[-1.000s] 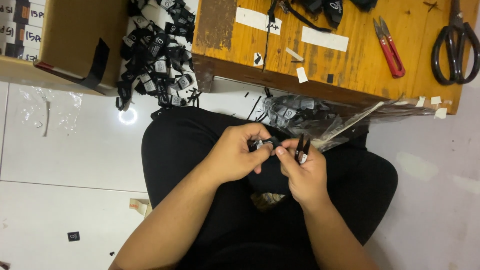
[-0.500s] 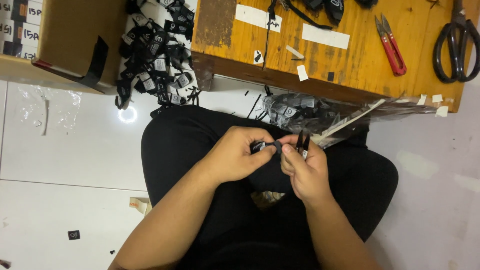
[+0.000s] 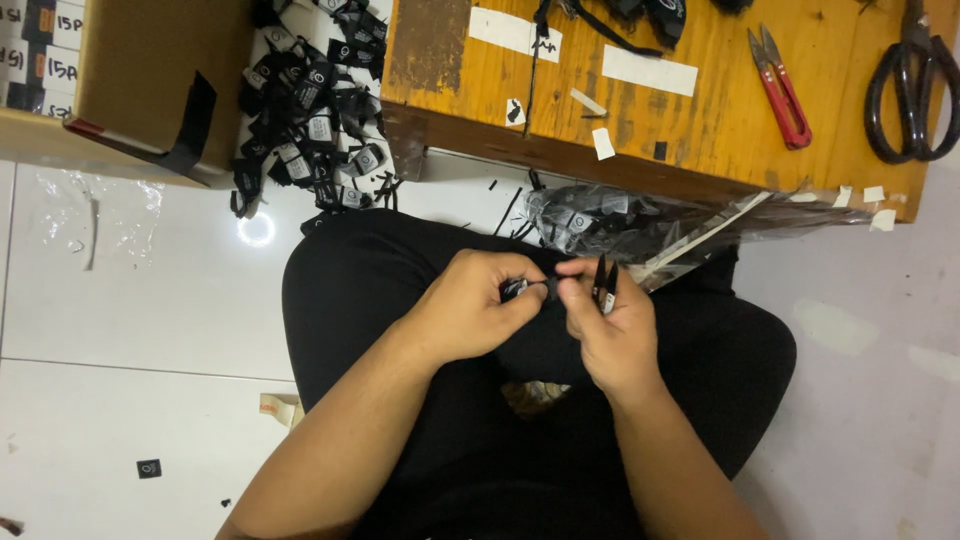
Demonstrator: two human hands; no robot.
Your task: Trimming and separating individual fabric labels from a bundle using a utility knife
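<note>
Head view: left hand [image 3: 470, 310] and right hand [image 3: 610, 330] both pinch one small black fabric label [image 3: 525, 289] over the lap – the right also grips one black thread snip [image 3: 604, 283]. Far right (on the wooden table [image 3: 700, 130]): one red snip [image 3: 780, 88], one black scissors [image 3: 915, 85].

A low wooden bench [image 3: 700, 120], its orange-brown top scuffed and dotted with strips of white tape [image 3: 650, 70], stands over a floor of large white tiles [image 3: 140, 300]. A round glare of overhead light [image 3: 257, 230] shines on one tile beside a heap of black fabric labels [image 3: 310, 100]. A brown cardboard box [image 3: 150, 70] sits at the upper left. Red thread snips [image 3: 780, 90] and black scissors [image 3: 915, 90] lie on the bench top.
</note>
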